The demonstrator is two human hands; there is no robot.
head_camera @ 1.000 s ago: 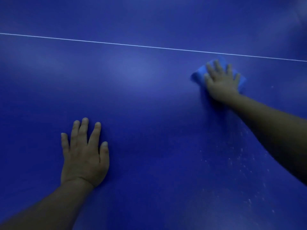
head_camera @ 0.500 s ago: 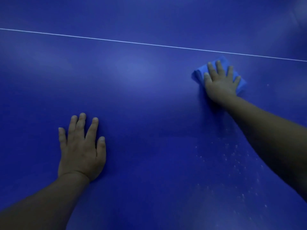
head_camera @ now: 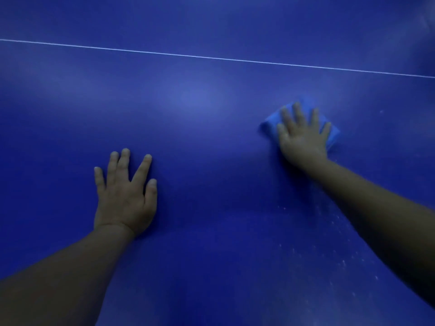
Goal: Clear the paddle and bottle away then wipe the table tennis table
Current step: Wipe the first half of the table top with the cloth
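The dark blue table tennis table (head_camera: 202, 118) fills the view. My right hand (head_camera: 302, 135) lies flat on a folded light blue cloth (head_camera: 270, 122) at the right, its fingers spread and straight, pressing the cloth to the surface. My left hand (head_camera: 124, 194) rests palm down on the bare table at the lower left, fingers spread. No paddle or bottle is in view.
A thin white line (head_camera: 211, 58) crosses the table from left to right beyond both hands. Pale specks (head_camera: 339, 260) dot the surface at the lower right, beside my right forearm.
My right hand has slid the cloth toward me, away from the white line. My left hand has stayed flat on the table in about the same place.
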